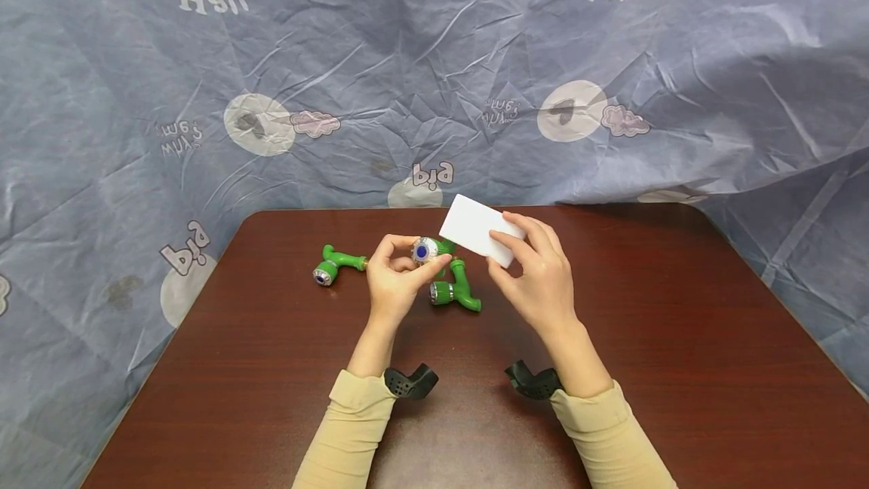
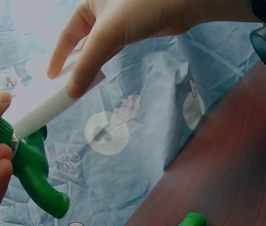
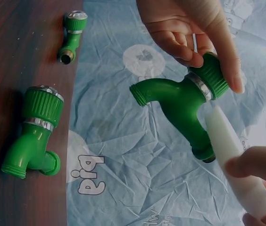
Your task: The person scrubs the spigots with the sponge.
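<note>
Left hand [image 1: 392,281] grips a curved green faucet [image 3: 182,104]; right hand [image 1: 543,278] pinches a white rectangular sponge [image 1: 473,226] beside it.

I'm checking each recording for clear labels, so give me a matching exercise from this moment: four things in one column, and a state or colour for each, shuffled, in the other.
Things
1. left hand
2. right hand
3. table
4. cloth backdrop

States or colours
A. reddish brown
B. holds the white block
C. blue-grey, printed with words
D. grips a green tap by its knob

Pairs: 1-D, 2-B, 3-A, 4-C
</note>
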Demonstrator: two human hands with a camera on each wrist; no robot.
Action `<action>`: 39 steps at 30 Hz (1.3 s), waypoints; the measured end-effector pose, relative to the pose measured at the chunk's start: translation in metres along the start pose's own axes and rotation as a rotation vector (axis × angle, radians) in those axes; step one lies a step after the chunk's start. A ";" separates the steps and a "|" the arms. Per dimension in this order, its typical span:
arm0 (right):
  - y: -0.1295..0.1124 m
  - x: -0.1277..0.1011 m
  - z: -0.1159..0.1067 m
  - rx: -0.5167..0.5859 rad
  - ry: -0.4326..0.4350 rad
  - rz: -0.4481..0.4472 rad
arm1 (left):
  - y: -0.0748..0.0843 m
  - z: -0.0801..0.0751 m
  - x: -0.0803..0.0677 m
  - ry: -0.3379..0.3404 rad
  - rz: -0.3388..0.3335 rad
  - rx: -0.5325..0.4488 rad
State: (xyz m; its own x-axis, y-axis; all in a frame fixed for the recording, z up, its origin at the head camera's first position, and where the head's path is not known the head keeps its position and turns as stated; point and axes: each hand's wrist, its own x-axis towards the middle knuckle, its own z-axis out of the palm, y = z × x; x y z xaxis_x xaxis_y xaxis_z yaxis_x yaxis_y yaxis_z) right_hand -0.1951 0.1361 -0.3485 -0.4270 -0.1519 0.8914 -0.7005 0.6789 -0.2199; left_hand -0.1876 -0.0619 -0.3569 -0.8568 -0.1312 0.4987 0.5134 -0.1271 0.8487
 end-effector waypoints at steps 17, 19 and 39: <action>0.003 0.000 0.000 0.052 -0.021 0.000 | -0.030 -0.004 0.004 0.009 -0.041 -0.177; 0.004 0.000 0.000 0.041 0.013 0.026 | -0.043 -0.005 0.006 0.003 -0.013 -0.205; 0.005 -0.002 -0.002 0.151 -0.132 0.069 | -0.031 -0.004 0.007 0.011 -0.052 -0.144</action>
State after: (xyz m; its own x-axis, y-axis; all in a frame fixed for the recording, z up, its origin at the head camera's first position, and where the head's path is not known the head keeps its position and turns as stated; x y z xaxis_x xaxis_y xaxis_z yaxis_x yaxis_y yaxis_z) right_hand -0.1962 0.1411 -0.3505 -0.5411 -0.2089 0.8146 -0.7406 0.5772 -0.3440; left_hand -0.2092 -0.0625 -0.3804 -0.8822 -0.1312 0.4522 0.4706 -0.2732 0.8390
